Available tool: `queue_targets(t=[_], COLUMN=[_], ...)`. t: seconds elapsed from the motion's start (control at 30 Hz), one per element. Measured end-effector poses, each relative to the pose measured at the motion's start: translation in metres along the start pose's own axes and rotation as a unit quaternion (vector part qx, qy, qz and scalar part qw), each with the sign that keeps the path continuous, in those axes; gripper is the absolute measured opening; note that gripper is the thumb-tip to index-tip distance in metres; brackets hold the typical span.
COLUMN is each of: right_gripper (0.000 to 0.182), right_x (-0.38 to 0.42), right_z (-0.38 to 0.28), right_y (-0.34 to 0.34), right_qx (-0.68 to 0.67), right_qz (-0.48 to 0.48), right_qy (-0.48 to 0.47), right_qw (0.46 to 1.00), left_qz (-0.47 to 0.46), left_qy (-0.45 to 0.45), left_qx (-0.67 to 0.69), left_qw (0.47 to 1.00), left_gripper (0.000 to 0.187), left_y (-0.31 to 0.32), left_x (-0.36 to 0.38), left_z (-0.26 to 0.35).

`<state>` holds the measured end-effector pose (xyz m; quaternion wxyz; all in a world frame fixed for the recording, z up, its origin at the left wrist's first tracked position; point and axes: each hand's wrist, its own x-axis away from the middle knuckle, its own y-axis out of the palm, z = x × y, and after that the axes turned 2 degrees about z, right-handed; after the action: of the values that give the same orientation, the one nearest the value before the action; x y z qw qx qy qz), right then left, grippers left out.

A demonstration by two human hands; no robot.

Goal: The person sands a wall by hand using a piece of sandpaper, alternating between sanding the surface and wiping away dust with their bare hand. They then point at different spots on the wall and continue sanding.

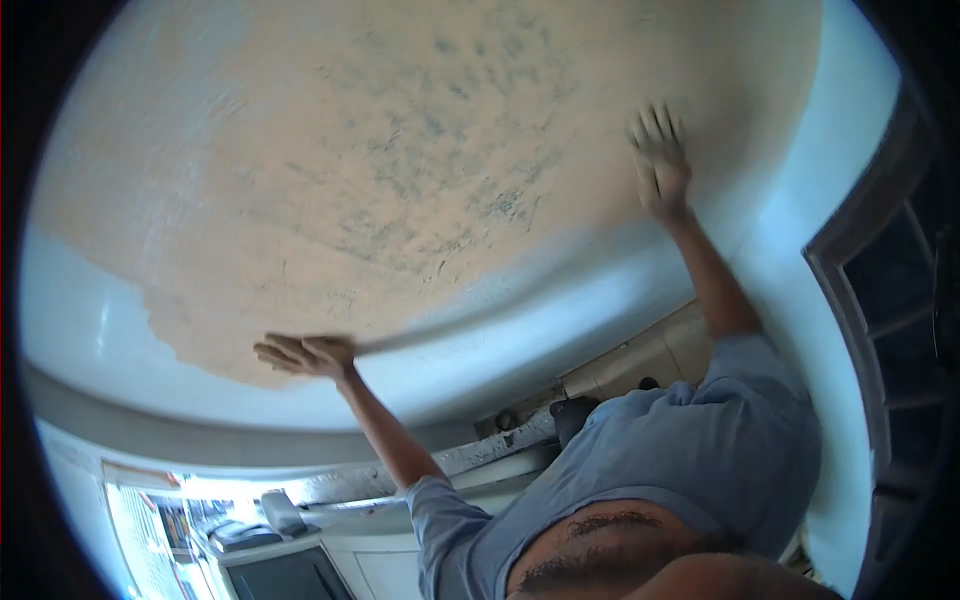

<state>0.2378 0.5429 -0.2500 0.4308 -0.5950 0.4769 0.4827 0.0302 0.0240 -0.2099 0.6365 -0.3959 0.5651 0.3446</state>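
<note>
A broad wall (430, 200) with an uneven tan coating fills the upper view; dark grey smears and rough marks run through its middle. Around the coating's lower edge shows a pale, bluish-white surface (540, 290). My left hand (305, 355) lies near the lower border of the coating, fingers stretched towards the left, holding nothing. Higher up on the right, my right hand (658, 160) is flat against or very close to the tan area. Its fingers point up, slightly apart, and look coated with a pale substance. No tool shows in either hand.
A dark-framed window or door (865, 290) stands at the right. Below are a ledge (500, 450) with a rough grey edge, tan tiles (650, 350) and a dark rounded object (573, 418). At lower left, a white cabinet (375, 560) stands near a dark screen-like panel (285, 577).
</note>
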Motion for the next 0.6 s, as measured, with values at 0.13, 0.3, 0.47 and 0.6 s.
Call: queue_targets(t=[0.13, 0.3, 0.47, 0.6], right_gripper=[0.035, 0.032, 0.033, 0.029], right_x=[0.107, 0.149, 0.146, 0.154], right_z=[-0.031, -0.004, 0.014, 0.013], right_y=[-0.061, -0.117, -0.155, -0.185], right_qx=[-0.146, -0.05, -0.026, 0.012], right_qz=[-0.083, -0.027, -0.011, -0.033], right_qy=[0.354, 0.495, 0.48, 0.502], right_qw=[0.92, 0.867, 0.877, 0.864], left_qz=[-0.009, 0.04, -0.048, -0.188], left_qy=[-0.131, 0.099, 0.21, 0.459], left_qx=[-0.029, 0.001, 0.031, 0.108], left_qw=[0.991, 0.994, 0.976, 0.862], left_gripper=[0.077, 0.071, 0.069, 0.056], left_y=[0.023, 0.041, 0.049, 0.056], left_x=[-0.022, -0.045, -0.011, 0.041], left_z=[0.112, 0.279, 0.396, 0.448])
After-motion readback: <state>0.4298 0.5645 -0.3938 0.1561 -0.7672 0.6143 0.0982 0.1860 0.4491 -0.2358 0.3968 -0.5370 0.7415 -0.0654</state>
